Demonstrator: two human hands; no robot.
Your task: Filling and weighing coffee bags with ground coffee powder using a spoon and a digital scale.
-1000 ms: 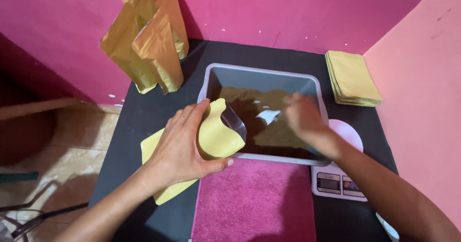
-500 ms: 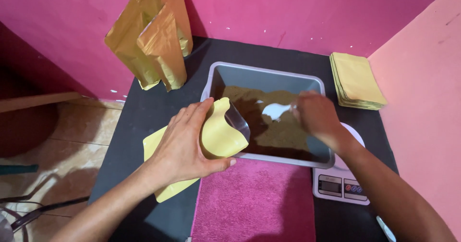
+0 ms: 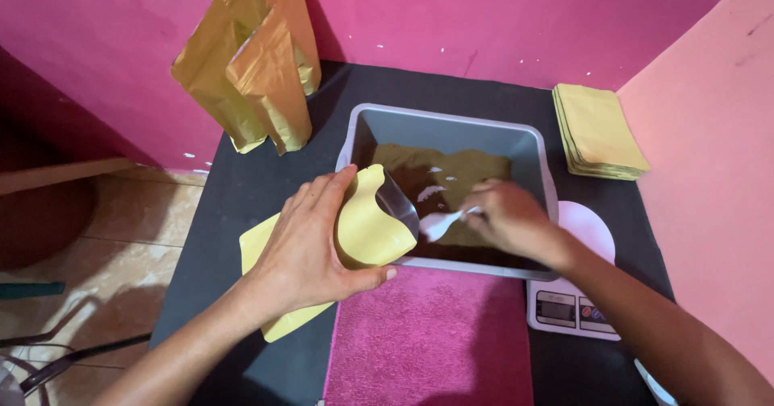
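Observation:
My left hand (image 3: 306, 249) grips a yellow stand-up pouch (image 3: 371, 229), held open with its silver-lined mouth turned toward the grey tub (image 3: 451, 128). The tub holds brown powder (image 3: 451, 172). My right hand (image 3: 508, 220) reaches into the tub and holds a white plastic spoon (image 3: 439, 223), whose bowl sits just beside the pouch mouth, over the powder. More flat yellow pouches (image 3: 270, 249) lie under my left hand on the black table.
Three filled gold pouches (image 3: 258, 67) stand at the back left against the pink wall. A stack of flat yellow pouches (image 3: 597, 132) lies at the back right. A small kitchen scale (image 3: 576, 301) sits under my right forearm. A pink towel (image 3: 431, 337) covers the front.
My right hand has drawn the spoon leftward through the powder, from the middle of the tub to the pouch mouth. My left hand has kept the pouch in place.

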